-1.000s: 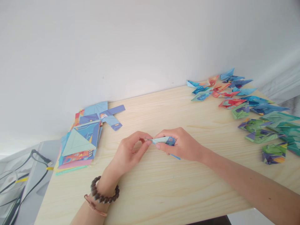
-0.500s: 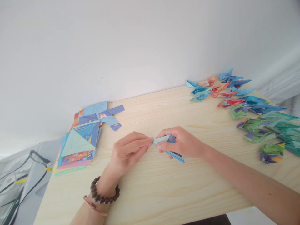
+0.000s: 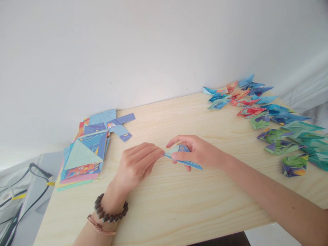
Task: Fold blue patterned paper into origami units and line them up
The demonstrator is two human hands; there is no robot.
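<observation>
A narrow piece of folded origami paper, light and dark blue with a pale green face, is held above the middle of the table. My left hand pinches its pointed left tip between thumb and fingers. Around its wider right part, my right hand grips with the thumb on the near side and fingers behind; the index finger is lifted off the paper. The paper's lower edges stick out below the right thumb. Part of the paper is hidden by the fingers.
On the left of the wooden table lies a stack of coloured paper sheets, with cut paper pieces behind it. Several folded paper boats spread over the right side. Cables lie beyond the left edge; a wall rises behind.
The folded paper has tilted flatter and shifted slightly left with my left hand. My right index finger has lifted away from the paper.
</observation>
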